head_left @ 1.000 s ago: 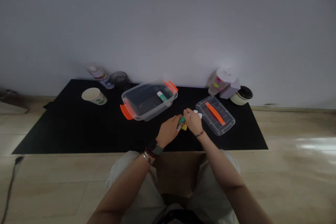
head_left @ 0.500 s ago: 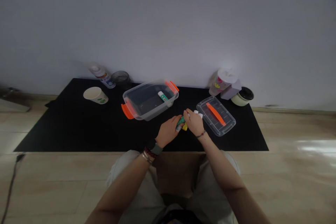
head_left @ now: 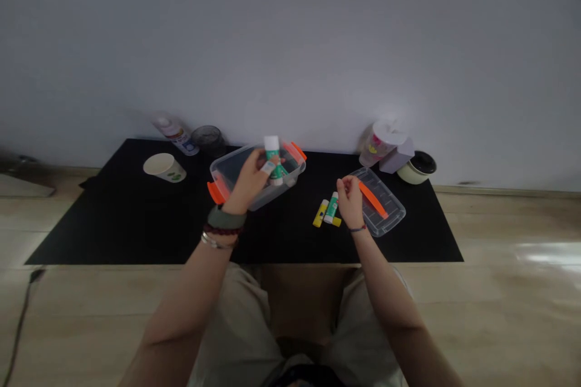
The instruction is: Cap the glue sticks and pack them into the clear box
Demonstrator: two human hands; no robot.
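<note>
My left hand (head_left: 254, 175) is closed around a green glue stick (head_left: 273, 160) with a white cap, held upright over the clear plastic box (head_left: 267, 198) with orange clips. Part of another green glue stick shows inside the box, behind my fingers. On the black table, my right hand (head_left: 351, 202) has its fingers curled together beside the box's lid (head_left: 385, 221); whatever they may hold is hidden. Just left of it lie a green glue stick (head_left: 331, 208) and a yellow glue stick (head_left: 320, 213). Another yellow end (head_left: 336, 222) pokes out beneath the green one.
A paper cup (head_left: 164, 168), a spray can (head_left: 179, 136) and a dark glass (head_left: 209, 141) stand on the left. At the back right are a lidded plastic cup (head_left: 376, 145), a pale box (head_left: 397, 156) and a cream pot (head_left: 415, 172). A wall runs behind the table (head_left: 136, 224).
My left hand has moved up and left to the box with a green glue stick. My right hand has shifted slightly right, away from the glue sticks, which now lie uncovered.
</note>
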